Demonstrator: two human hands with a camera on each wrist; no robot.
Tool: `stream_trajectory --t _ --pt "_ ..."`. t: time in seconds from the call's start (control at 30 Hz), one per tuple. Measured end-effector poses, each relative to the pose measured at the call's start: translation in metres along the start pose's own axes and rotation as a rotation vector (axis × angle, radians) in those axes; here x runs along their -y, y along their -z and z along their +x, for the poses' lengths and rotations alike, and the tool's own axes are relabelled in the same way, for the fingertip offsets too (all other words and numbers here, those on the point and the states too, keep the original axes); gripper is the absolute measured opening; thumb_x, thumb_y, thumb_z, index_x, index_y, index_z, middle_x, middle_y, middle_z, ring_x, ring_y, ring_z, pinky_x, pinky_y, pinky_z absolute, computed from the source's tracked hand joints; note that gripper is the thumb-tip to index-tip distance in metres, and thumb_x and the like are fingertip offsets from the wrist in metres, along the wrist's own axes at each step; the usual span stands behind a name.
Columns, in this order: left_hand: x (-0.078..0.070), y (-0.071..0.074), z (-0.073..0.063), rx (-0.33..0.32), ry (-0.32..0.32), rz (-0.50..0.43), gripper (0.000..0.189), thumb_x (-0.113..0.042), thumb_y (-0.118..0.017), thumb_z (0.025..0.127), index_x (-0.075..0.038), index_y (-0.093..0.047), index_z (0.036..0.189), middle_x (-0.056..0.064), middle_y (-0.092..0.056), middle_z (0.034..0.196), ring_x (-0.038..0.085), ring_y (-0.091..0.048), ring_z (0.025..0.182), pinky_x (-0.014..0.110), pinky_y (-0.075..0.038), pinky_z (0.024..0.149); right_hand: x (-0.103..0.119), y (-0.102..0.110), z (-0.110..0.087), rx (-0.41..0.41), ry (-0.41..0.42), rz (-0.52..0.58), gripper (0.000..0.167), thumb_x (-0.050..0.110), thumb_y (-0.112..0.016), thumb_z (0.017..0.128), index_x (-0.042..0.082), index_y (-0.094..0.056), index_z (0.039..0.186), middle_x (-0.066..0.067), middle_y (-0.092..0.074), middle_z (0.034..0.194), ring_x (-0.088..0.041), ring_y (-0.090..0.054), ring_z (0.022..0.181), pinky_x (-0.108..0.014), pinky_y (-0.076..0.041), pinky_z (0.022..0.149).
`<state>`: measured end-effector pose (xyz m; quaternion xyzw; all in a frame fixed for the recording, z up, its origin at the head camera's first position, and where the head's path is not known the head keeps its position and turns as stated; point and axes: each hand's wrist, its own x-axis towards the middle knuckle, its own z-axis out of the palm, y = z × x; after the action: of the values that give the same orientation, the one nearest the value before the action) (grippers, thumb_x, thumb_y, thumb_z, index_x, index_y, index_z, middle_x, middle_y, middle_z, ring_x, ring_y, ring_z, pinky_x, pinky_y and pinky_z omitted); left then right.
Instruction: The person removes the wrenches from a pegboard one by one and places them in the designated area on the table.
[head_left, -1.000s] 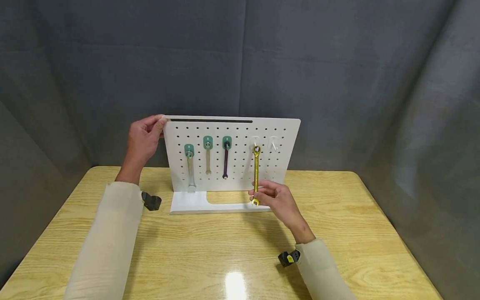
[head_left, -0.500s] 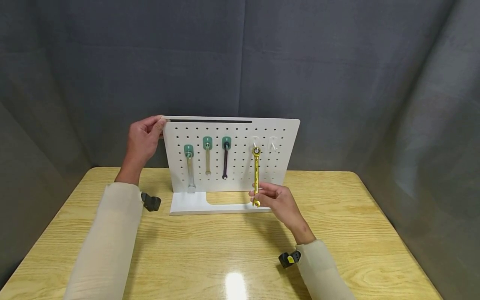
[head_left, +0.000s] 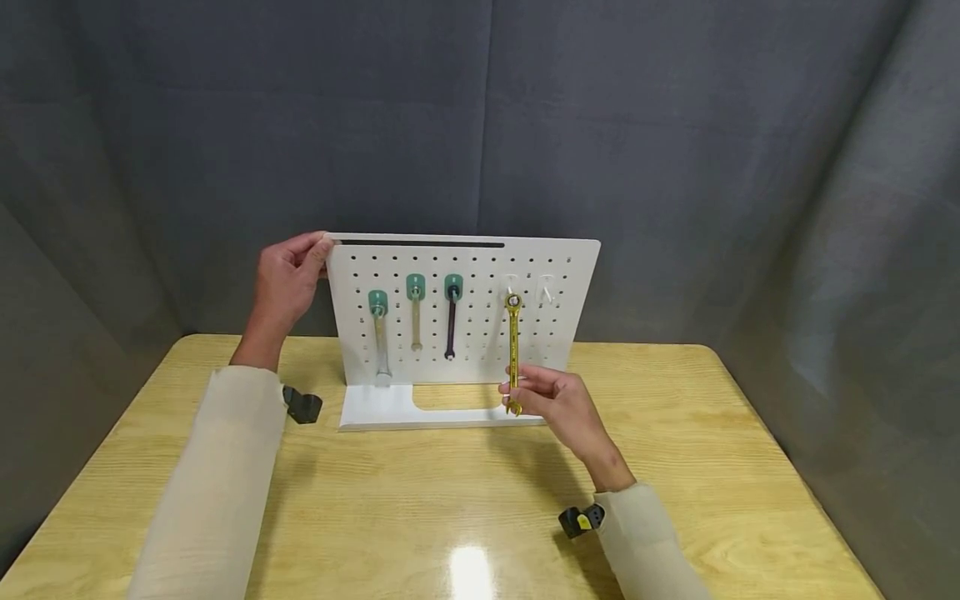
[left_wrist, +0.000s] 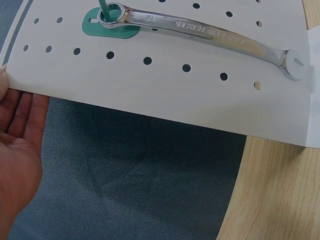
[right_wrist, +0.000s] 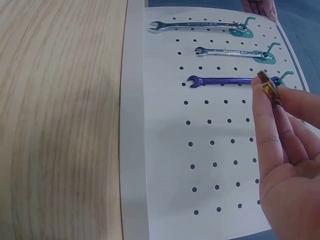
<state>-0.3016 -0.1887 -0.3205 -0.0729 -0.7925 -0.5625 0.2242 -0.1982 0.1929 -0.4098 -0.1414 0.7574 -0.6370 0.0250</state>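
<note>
Right hand pinches gold metal wrench before right half of white perforated pegboard; left hand pinches its upper-left corner.

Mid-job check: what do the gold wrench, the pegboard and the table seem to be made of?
Gold wrench: probably metal with a glossy gold-coloured finish, judging by its bright highlights.
Pegboard: smooth, white and thin-edged with clean punched holes; painted metal or plastic, I can't tell which.
Table: wood or wood-look laminate; pale grain shows, and the glare suggests a glossy coat.
</note>
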Motion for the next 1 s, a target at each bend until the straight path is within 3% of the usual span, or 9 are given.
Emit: stream_trajectory --t 0.13,0.67,1.0 --pt "0.004 0.001 -0.003 0.01 0.008 -0.003 0.038 -0.026 -0.061 0.106 0.0 -0.068 0.133 0.018 -0.068 0.121 0.006 -0.064 0.092 0.029 -0.057 0.09 0.0 -0.002 -0.002 0.007 -0.002 0.025 0.043 0.006 -0.068 0.099 -0.008 -0.058 0.139 -0.02 -0.073 0.112 -0.024 -0.074 0.093 -0.035 -0.06 0.084" --pt "0.0 -0.001 0.001 0.004 -0.021 -0.014 0.037 -0.026 -0.062 0.105 0.001 -0.069 0.131 0.014 -0.07 0.115 0.002 -0.064 0.088 0.021 -0.056 0.084 0.014 0.001 -0.006 -0.005 0.012 0.044 0.045 0.007 -0.07 0.098 -0.006 -0.059 0.139 -0.017 -0.074 0.112 -0.025 -0.073 0.099 -0.04 -0.059 0.088" --pt "0.001 -0.001 0.0 0.003 -0.014 -0.008 0.038 -0.027 -0.062 0.106 0.001 -0.068 0.132 0.015 -0.07 0.116 0.002 -0.064 0.088 0.026 -0.057 0.087 0.02 0.004 -0.015 0.002 0.002 0.09 0.045 0.008 -0.07 0.098 -0.007 -0.058 0.139 -0.018 -0.073 0.113 -0.025 -0.073 0.099 -0.038 -0.059 0.087"
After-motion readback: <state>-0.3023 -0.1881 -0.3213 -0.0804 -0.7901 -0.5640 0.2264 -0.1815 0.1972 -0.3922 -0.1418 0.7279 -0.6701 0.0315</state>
